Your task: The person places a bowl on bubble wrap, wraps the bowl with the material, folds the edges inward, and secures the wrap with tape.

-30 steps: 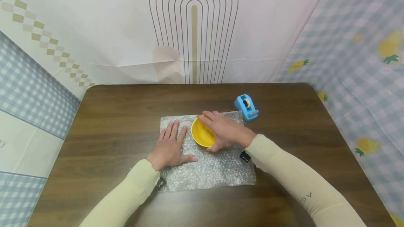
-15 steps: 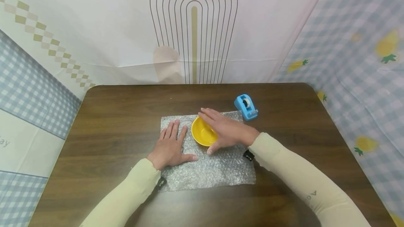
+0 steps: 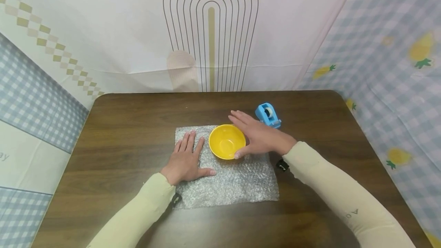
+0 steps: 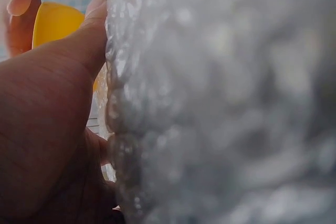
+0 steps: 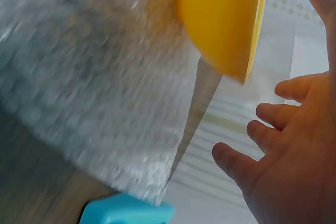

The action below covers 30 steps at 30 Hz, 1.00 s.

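Head view: A yellow bowl [image 3: 225,142] is seated upright, mouth up, on a sheet of bubble wrap [image 3: 227,188] spread across a dark desk [image 3: 138,121], about midway across the sheet and nearer its far edge. The left hand [image 3: 184,163] is laid on the wrap beside the bowl, palm down, fingers spread, apparently so that the sheet is held flat and kept from sliding. The right hand [image 3: 260,135] is held at the bowl's right side, thumb and fingers parted around the rim with nothing gripped, a pose suited, it seems, to steadying or adjusting the bowl. A blue tape dispenser [image 3: 268,115] is stationed just beyond that hand, presumably for easy reach.

Left wrist view: The left thumb is seen resting along the wrap, with the bowl partly hidden behind it and part of the right hand at the upper left.

Right wrist view: The bowl is shown side-on, with a gap between it and the right hand's loosely fanned fingers; whether the rim is touched by the thumb cannot be told. The dispenser is glimpsed by the wrap's corner.
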Each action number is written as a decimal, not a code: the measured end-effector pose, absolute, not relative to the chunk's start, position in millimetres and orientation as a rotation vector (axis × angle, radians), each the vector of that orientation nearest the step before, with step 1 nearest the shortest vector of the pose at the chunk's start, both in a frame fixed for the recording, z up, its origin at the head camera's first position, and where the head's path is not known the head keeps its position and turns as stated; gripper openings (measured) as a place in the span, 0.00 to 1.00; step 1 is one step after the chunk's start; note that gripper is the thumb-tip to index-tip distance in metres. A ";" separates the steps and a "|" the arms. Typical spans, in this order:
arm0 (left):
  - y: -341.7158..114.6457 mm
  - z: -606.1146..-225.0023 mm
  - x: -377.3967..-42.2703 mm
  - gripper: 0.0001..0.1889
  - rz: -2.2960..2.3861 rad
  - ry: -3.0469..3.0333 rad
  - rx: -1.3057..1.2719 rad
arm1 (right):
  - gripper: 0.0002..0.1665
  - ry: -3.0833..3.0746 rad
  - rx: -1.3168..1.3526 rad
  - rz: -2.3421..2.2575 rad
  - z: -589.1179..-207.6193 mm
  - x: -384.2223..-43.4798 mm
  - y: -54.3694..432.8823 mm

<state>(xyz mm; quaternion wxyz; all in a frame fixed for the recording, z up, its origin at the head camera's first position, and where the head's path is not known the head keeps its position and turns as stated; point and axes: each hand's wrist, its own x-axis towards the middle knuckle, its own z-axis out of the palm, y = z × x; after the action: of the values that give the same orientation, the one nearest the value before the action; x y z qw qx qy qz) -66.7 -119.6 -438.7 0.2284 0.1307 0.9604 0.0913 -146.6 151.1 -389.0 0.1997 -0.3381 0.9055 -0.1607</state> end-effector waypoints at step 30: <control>-119.1 -439.0 -66.1 0.64 0.263 2.657 0.367 | 0.73 2.671 -0.590 -0.486 -391.6 -174.1 239.8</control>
<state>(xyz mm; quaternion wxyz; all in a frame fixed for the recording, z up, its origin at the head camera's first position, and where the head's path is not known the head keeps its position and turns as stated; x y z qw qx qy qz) -66.1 -119.1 -439.0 0.2214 0.1326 0.9614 0.0952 -174.1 239.8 -391.6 0.1810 -0.2088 0.9455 -0.1721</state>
